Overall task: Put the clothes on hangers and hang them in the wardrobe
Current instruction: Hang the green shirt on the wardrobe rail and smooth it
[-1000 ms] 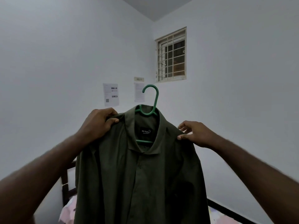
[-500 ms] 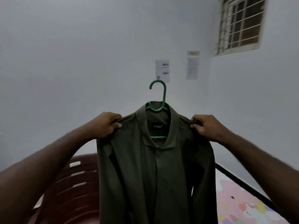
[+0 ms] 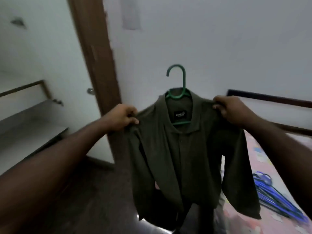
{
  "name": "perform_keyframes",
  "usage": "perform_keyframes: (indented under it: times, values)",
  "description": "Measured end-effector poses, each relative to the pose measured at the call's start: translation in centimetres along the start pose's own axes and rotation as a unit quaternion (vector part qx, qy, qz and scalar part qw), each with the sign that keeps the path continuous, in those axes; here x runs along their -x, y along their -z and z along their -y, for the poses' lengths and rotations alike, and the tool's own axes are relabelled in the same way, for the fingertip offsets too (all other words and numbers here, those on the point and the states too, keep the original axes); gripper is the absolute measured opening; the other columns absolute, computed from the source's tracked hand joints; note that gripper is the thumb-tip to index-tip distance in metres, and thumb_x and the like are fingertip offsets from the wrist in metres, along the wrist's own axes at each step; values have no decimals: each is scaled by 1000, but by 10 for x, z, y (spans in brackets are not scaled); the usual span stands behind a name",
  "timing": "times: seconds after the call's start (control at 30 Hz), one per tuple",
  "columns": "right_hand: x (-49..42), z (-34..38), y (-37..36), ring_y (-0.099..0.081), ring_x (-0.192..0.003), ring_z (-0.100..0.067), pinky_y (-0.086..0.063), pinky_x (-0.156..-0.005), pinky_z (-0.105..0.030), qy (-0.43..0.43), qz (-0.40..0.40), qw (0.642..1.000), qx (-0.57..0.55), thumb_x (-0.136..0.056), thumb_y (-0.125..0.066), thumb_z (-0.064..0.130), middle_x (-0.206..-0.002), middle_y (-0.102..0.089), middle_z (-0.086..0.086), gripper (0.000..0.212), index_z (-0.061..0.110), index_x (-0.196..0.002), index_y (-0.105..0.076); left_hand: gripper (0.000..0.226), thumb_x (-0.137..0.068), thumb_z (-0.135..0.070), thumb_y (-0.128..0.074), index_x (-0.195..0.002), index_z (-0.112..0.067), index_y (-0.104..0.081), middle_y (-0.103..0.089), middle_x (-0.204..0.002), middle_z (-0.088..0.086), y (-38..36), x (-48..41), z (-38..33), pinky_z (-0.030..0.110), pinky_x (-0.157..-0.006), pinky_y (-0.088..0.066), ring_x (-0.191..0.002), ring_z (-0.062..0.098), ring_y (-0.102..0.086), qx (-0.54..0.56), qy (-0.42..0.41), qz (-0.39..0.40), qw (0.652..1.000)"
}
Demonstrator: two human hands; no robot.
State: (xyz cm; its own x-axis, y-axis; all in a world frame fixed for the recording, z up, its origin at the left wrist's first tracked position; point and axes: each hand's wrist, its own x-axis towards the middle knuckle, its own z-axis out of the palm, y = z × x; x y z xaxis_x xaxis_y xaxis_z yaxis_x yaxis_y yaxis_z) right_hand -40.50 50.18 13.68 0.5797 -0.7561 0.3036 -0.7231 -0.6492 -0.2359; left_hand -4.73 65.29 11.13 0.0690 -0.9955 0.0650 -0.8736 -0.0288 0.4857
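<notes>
One olive-green collared shirt (image 3: 182, 149) hangs on one green plastic hanger (image 3: 179, 92), held up in the air at frame centre. The hanger's hook stands clear above the collar at 12 o'clock, open side to the left; a green cross bar shows inside the neck opening below a black label. Two hands are in view. The left hand (image 3: 120, 118) has its fingers curled round the shirt's left shoulder at 9 o'clock of the collar, thumb tip pressed on the cloth. The right hand (image 3: 231, 111) pinches the right shoulder at 3 o'clock, fingers bunched over the seam. The sleeves hang loose; the right-side sleeve drapes lower, toward 5 o'clock.

One brown wooden door frame (image 3: 99, 73) runs from 11 o'clock down behind the left hand. Left of it stands a white door (image 3: 55, 65) with one metal handle (image 3: 90, 90) near its edge. Two shelf-like ledges (image 3: 30, 122) show at 9 o'clock; image blur prevents telling what they belong to. One bed with a pink patterned sheet (image 3: 263, 159) lies at 4 o'clock, its dark frame rail (image 3: 270, 98) against the wall at 3 o'clock. A bundle of blue hangers (image 3: 276, 198) lies on the sheet; the count cannot be made out. Dark floor (image 3: 94, 200) lies open between the ledges and the bed, below the shirt.
</notes>
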Motion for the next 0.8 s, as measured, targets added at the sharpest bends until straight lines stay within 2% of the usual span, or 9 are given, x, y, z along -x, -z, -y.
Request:
perform_keyframes:
  times: [0.03,0.13,0.23,0.33,0.47,0.5,0.6,0.73,0.8]
  values:
    - [-17,21,-17,-59,-79,-30,-36,-67,-28,19,0,1000,-14,-93,-59,6,-77,-62,-10,6,6,-97,-64,16,-80,-17,-77,-80,-12,-63,-66,-81,6,8,13,24,33,-69,-46,-78,21,-60,-9,27,-26,999]
    - [-64,89,-72,-61,-97,-35,-39,-73,-33,72,59,996,4,-94,-57,11,-99,-67,-18,15,4,-106,-63,20,-84,-22,-73,-79,-17,-55,-56,-77,-1,20,48,92,29,-65,-37,-80,24,-56,-55,98,5,994]
    - [-112,156,-114,-59,-94,-35,-40,-73,-34,98,55,993,-29,-94,-57,11,-93,-65,-15,12,3,-100,-62,17,-89,-24,-67,-81,-17,-54,-55,-77,-3,35,83,167,30,-63,-36,-76,20,-54,-23,149,-81,985]
    - [-157,237,-159,-58,-91,-33,-34,-71,-31,154,101,982,-36,-94,-57,10,-84,-59,-8,7,12,-88,-57,13,-94,-26,-60,-88,-16,-53,-54,-83,-4,63,127,237,31,-65,-38,-80,19,-53,-26,211,-85,973]
    - [-211,337,-217,-60,-94,-37,-42,-76,-32,192,49,977,-77,-95,-55,13,-99,-68,-19,16,10,-106,-65,26,-91,-20,-63,-73,-25,-45,-56,-78,0,112,167,308,30,-63,-33,-74,19,-51,-36,267,-216,939]
    - [-220,360,-231,-61,-96,-38,-47,-80,-36,202,68,975,-64,-95,-54,15,-103,-68,-19,18,11,-109,-65,27,-90,-21,-65,-72,-23,-44,-58,-81,4,123,175,322,31,-64,-34,-76,22,-53,-61,294,-211,930]
    - [-251,416,-261,-61,-97,-38,-51,-81,-42,226,88,969,-47,-95,-54,18,-101,-68,-18,14,14,-103,-64,21,-87,-24,-68,-78,-17,-51,-61,-86,9,152,191,362,34,-66,-41,-82,28,-57,-86,335,-206,915]
    - [-295,474,-286,-60,-96,-36,-39,-72,-31,243,78,964,-74,-95,-55,16,-100,-67,-16,13,14,-103,-65,11,-86,-20,-71,-92,-10,-69,-67,-91,6,192,202,404,38,-80,-50,-87,24,-61,-60,346,-259,900]
    - [-322,502,-297,-60,-97,-35,-38,-71,-31,247,77,962,-87,-94,-55,17,-102,-67,-15,13,14,-102,-65,11,-87,-18,-69,-93,-10,-74,-68,-87,3,215,201,423,33,-79,-48,-86,21,-62,-61,356,-264,894]
